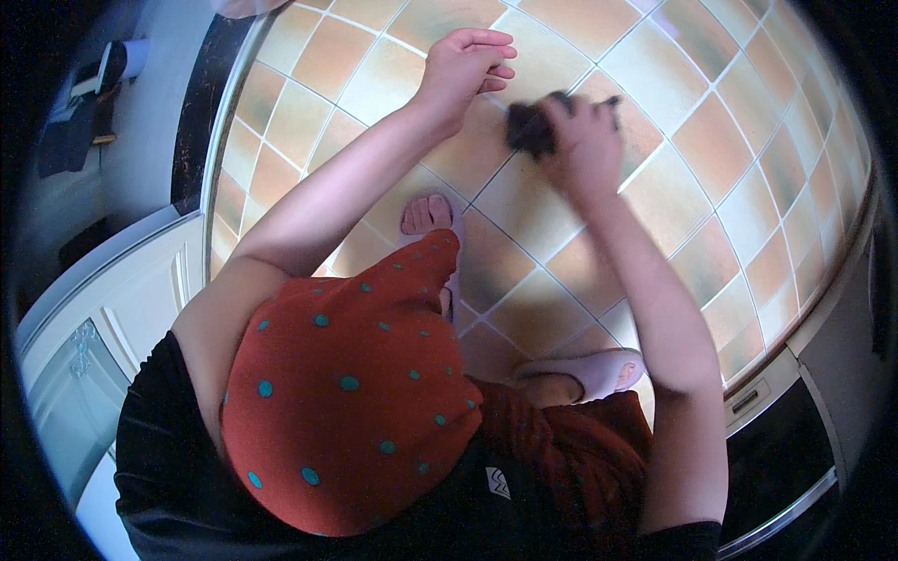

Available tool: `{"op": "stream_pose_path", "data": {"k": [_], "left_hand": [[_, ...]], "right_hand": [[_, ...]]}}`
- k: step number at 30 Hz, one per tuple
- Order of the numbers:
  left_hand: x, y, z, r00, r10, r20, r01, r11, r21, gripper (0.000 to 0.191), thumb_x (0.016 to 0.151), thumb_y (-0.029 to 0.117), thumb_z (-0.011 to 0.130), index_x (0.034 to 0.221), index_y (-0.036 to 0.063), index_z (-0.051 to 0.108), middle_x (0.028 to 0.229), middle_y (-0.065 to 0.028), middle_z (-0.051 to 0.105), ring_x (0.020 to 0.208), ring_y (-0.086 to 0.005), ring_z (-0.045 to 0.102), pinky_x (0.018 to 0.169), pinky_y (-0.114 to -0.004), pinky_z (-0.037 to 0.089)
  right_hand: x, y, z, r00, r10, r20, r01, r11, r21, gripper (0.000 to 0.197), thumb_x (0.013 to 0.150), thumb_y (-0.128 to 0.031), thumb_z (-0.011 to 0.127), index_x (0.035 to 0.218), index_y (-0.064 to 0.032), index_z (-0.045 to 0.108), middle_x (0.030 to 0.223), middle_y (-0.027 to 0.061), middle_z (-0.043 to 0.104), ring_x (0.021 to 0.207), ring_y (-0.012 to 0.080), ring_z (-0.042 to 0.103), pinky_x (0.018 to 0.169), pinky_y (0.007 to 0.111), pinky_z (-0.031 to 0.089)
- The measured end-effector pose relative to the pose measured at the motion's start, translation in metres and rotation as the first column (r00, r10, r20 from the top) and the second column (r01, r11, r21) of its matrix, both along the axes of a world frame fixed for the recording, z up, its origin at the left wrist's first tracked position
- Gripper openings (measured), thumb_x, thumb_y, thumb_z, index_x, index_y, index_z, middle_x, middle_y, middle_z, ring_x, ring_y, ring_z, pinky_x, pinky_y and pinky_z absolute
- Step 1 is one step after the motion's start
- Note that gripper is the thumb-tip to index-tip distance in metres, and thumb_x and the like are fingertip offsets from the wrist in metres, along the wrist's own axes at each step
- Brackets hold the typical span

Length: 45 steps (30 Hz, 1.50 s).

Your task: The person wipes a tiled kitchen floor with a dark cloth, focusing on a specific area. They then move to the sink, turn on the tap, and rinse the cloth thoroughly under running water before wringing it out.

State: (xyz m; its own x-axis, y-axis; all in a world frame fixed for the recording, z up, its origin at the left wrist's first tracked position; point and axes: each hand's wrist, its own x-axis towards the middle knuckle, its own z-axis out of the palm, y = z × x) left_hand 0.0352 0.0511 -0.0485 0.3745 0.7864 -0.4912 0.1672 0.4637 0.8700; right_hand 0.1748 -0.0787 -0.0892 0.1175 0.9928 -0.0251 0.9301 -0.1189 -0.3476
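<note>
My right hand [586,140], blurred by motion, is closed around a dark, crumpled item [532,130] that looks like cloth; the blur hides exactly what it is. Both are over the tiled floor [519,231] at the upper middle. To their left is my left hand [466,66], empty, its fingers loosely bent and slightly apart, pointing right. Red trousers with green dots [351,421] cover my bent legs below the hands.
My feet are in pale slippers [603,372] on the tiles. A white panelled door [151,294] stands at the left, beside a dark strip [203,112]. At the lower right is a dark-fronted cabinet or appliance [779,449] with a metal bar.
</note>
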Motion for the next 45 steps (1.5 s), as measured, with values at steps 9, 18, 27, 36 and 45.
{"op": "stream_pose_path", "data": {"k": [9,18,27,36,45], "left_hand": [[-0.003,0.010,0.002,0.999,0.011,0.042,-0.013,0.999,0.031,0.024,0.086,0.014,0.062,0.108,0.0070,0.060,0.094,-0.0003,0.065,0.080,-0.0074,0.059,0.070,-0.022,0.047],[-0.009,0.012,0.000,0.998,0.029,0.060,-0.030,0.999,0.014,0.023,0.086,0.013,0.060,0.108,0.0055,0.059,0.096,-0.0014,0.065,0.080,-0.0084,0.059,0.071,-0.021,0.047],[-0.011,0.017,-0.005,0.993,0.078,0.083,-0.077,0.997,-0.015,0.023,0.086,0.014,0.062,0.107,0.0057,0.059,0.092,-0.0013,0.065,0.079,-0.0077,0.059,0.070,-0.022,0.048],[-0.006,0.017,0.001,0.998,0.038,0.054,-0.040,0.998,0.039,0.022,0.087,0.012,0.059,0.108,0.0063,0.060,0.094,-0.0011,0.066,0.079,-0.0088,0.059,0.071,-0.023,0.048],[-0.011,0.018,-0.005,0.998,0.063,-0.008,-0.063,0.997,-0.049,0.020,0.086,0.010,0.059,0.106,0.0072,0.060,0.093,-0.0009,0.065,0.080,-0.0093,0.059,0.072,-0.023,0.047]], "right_hand": [[-0.030,-0.014,0.016,0.991,0.119,0.061,-0.105,0.976,-0.188,0.063,0.060,-0.013,0.076,0.118,-0.0220,0.053,0.113,0.0100,0.053,0.102,0.0316,0.051,0.079,0.042,0.050],[-0.001,0.021,0.020,0.994,-0.104,0.036,0.103,0.994,0.028,0.047,0.066,-0.012,0.073,0.110,-0.0163,0.057,0.102,0.0110,0.058,0.095,0.0284,0.058,0.079,0.042,0.050],[-0.033,0.046,-0.003,0.991,0.094,0.095,-0.104,0.989,0.107,0.028,0.077,-0.014,0.060,0.104,-0.0164,0.061,0.106,0.0085,0.058,0.104,0.0257,0.055,0.070,0.040,0.050],[-0.071,-0.029,0.029,0.845,0.535,-0.003,-0.527,0.831,-0.180,0.036,0.076,-0.016,0.060,0.112,-0.0210,0.058,0.118,0.0064,0.050,0.117,0.0271,0.045,0.080,0.045,0.045],[-0.010,-0.192,0.031,0.599,0.789,-0.137,-0.772,0.524,-0.361,0.038,0.082,-0.027,0.052,0.120,-0.0266,0.055,0.136,0.0083,0.040,0.129,0.0322,0.034,0.095,0.058,0.037]]}}
